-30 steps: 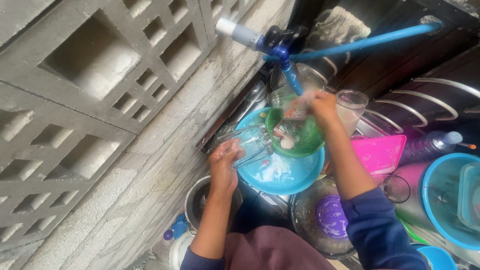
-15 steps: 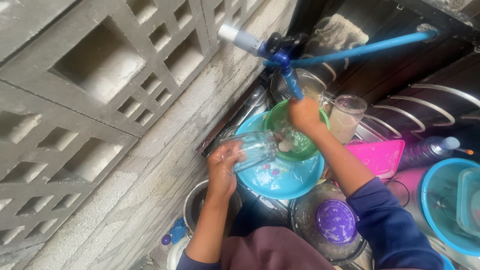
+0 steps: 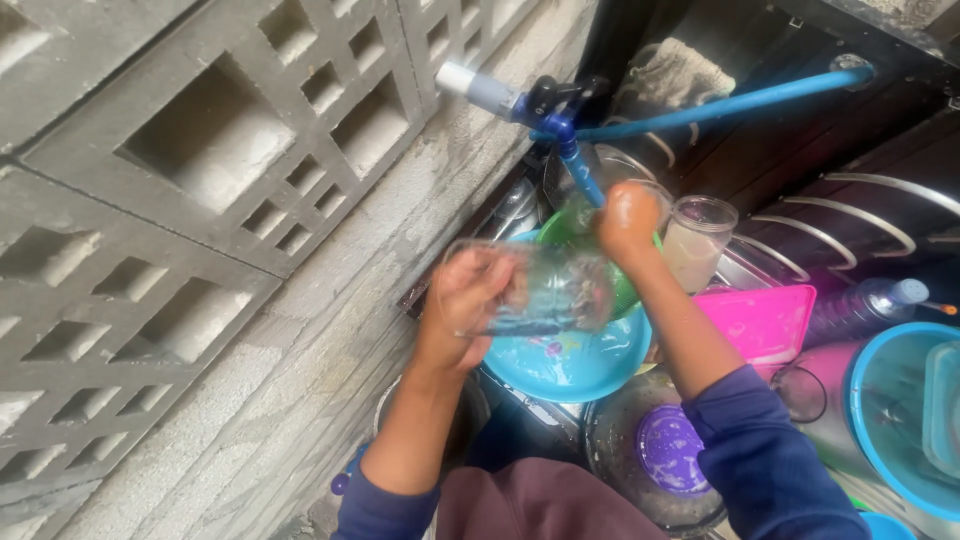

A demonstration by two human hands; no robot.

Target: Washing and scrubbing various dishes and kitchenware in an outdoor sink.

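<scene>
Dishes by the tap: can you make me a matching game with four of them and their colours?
Things:
1. glass in the left hand
2. big plate under it
3. tray beside the right arm
4. lid in the pot at the bottom

Colours:
a. purple
b. see-through
c. pink
d. light blue

Pairs: 1-b, 2-d, 3-c, 4-a

Block wall point(image 3: 200, 200) close on left, blue tap point(image 3: 580, 170) overhead, crowded dishes right, open gap above blue basin point(image 3: 570, 365)
</scene>
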